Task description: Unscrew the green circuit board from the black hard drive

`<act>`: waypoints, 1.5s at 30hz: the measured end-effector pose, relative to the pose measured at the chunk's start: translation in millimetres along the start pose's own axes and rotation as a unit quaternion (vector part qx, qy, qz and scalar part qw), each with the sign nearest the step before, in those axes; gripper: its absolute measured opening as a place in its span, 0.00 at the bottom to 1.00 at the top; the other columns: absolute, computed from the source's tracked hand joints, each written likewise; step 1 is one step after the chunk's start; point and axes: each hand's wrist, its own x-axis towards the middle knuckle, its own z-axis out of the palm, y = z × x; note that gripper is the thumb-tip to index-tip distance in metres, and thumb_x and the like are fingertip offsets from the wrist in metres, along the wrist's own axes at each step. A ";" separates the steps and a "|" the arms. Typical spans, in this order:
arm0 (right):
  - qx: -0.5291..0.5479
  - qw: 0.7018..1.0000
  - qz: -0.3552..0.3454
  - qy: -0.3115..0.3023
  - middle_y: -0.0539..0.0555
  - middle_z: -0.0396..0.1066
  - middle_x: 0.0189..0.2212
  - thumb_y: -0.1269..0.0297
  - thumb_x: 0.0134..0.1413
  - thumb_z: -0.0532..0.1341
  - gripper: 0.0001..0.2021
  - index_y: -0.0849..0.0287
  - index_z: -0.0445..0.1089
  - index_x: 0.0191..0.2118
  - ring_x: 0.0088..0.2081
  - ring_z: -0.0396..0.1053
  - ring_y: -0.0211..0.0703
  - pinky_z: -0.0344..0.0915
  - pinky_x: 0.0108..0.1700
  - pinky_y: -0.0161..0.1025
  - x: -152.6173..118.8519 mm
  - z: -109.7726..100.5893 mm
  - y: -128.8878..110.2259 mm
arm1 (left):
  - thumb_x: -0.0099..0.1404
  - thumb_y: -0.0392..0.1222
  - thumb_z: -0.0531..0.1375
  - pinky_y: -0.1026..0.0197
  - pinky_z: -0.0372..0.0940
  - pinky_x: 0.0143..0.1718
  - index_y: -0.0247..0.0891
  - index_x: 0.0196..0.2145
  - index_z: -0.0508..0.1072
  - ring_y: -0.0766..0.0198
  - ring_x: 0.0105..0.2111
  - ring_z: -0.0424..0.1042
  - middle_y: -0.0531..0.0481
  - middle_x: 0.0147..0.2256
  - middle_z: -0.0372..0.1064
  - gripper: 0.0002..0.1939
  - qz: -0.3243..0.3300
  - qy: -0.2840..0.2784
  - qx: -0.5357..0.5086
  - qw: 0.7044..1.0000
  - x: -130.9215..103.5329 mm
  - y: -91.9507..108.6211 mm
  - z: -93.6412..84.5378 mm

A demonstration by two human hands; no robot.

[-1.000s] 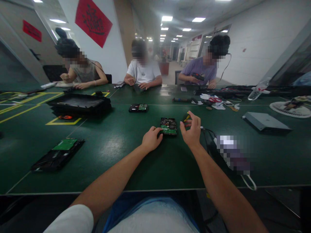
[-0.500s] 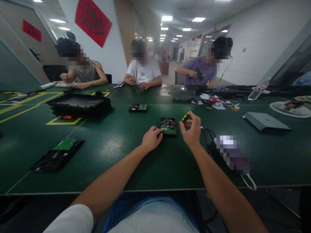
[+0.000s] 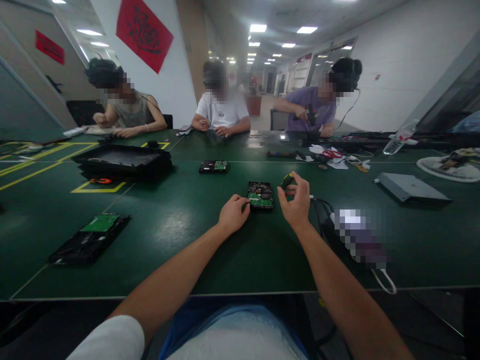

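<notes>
A hard drive [image 3: 260, 189] lies on the green table in front of me, its green circuit board turned up on the near half. My left hand [image 3: 234, 214] has its fingers closed at the drive's left edge, by the near corner. To the right of the drive, my right hand [image 3: 296, 199] is raised and grips a small screwdriver [image 3: 287, 180] by its black and yellow handle. I cannot make out the screwdriver's shaft or tip.
A second drive [image 3: 213, 166] lies farther back, and a black unit with a green board [image 3: 90, 237] at left. Black trays [image 3: 122, 160] stand behind it. To the right are a blurred-out device [image 3: 358, 240] and a flat metal box [image 3: 412, 188]. Three people sit opposite.
The screwdriver handle has turned within my right fingers, so less of its yellow marking shows. My left fingertips have shifted slightly left along the drive's edge. The drive stays in place.
</notes>
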 end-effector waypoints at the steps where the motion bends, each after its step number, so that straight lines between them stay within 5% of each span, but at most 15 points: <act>1: 0.002 1.000 -0.002 0.000 0.63 0.64 0.58 0.62 0.63 0.64 0.32 0.52 0.57 0.70 0.42 0.76 0.46 0.81 0.40 0.47 -0.1 0.2 0.2 | 0.73 0.43 0.59 0.56 0.71 0.46 0.40 0.51 0.80 0.60 0.40 0.75 0.45 0.45 0.73 0.14 -0.002 -0.003 0.001 1.000 0.0 -0.6 0.7; 21: -0.008 1.000 0.000 0.003 0.63 0.62 0.59 0.64 0.61 0.65 0.32 0.54 0.57 0.69 0.40 0.74 0.45 0.81 0.39 0.47 0.0 -1.9 -0.4 | 0.75 0.51 0.57 0.57 0.69 0.40 0.46 0.63 0.73 0.59 0.40 0.74 0.44 0.52 0.69 0.23 -0.009 -0.069 0.044 0.997 -2.8 4.0 -3.1; 45: -0.005 1.000 0.005 0.003 0.65 0.63 0.60 0.63 0.62 0.63 0.32 0.54 0.55 0.70 0.43 0.75 0.48 0.80 0.40 0.48 -1.1 0.1 1.3 | 0.73 0.44 0.59 0.56 0.72 0.45 0.42 0.53 0.81 0.59 0.40 0.74 0.45 0.46 0.72 0.15 0.005 -0.014 0.001 1.000 -1.5 -0.1 -0.9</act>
